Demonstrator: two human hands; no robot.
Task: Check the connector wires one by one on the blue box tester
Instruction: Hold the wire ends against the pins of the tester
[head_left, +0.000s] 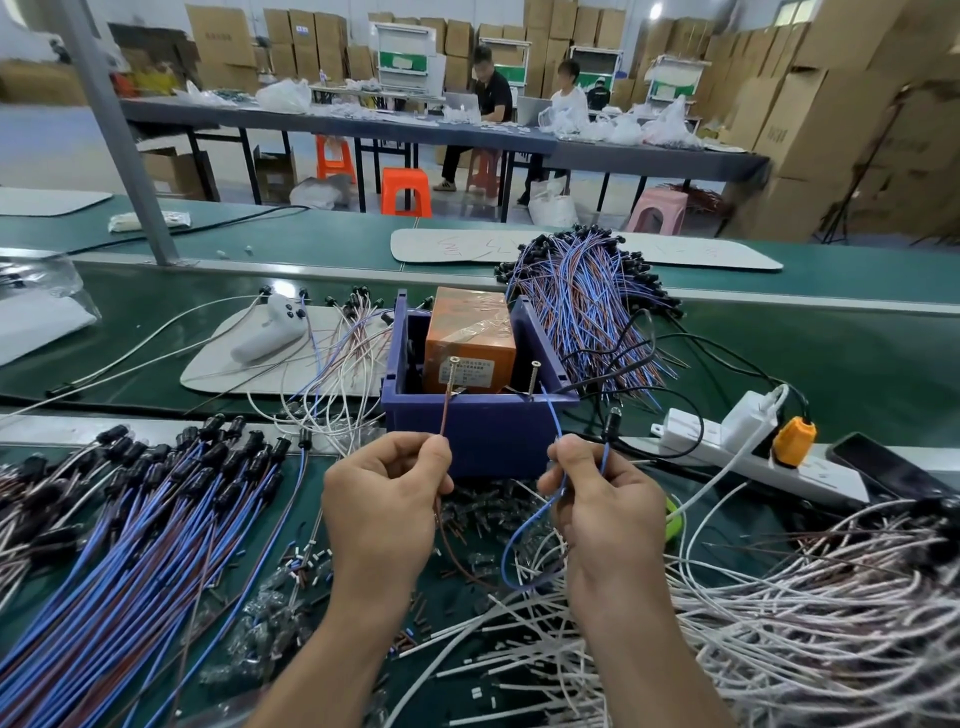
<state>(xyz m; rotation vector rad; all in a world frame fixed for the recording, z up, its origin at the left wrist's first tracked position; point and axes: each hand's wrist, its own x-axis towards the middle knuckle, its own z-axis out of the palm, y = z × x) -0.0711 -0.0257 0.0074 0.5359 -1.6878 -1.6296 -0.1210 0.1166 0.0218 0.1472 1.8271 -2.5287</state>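
The blue box tester (478, 431) stands in the middle of the green bench, with an orange block (467, 343) inside and two upright screws (453, 374) on its front rim. My left hand (387, 499) pinches a brown wire (445, 415) whose tip reaches up to the left screw. My right hand (597, 493) pinches a blue wire (553, 415) that rises toward the right screw (535, 376). Both wires loop down between my hands. A black connector (615, 418) sticks up just above my right hand.
Bundles of blue and brown connector wires lie at the left (130, 519) and behind the box (587, 296). White wires (779, 597) pile at the right. A white power strip (737, 452), a phone (883, 470) and a white controller (270, 327) sit nearby. People sit at a far table.
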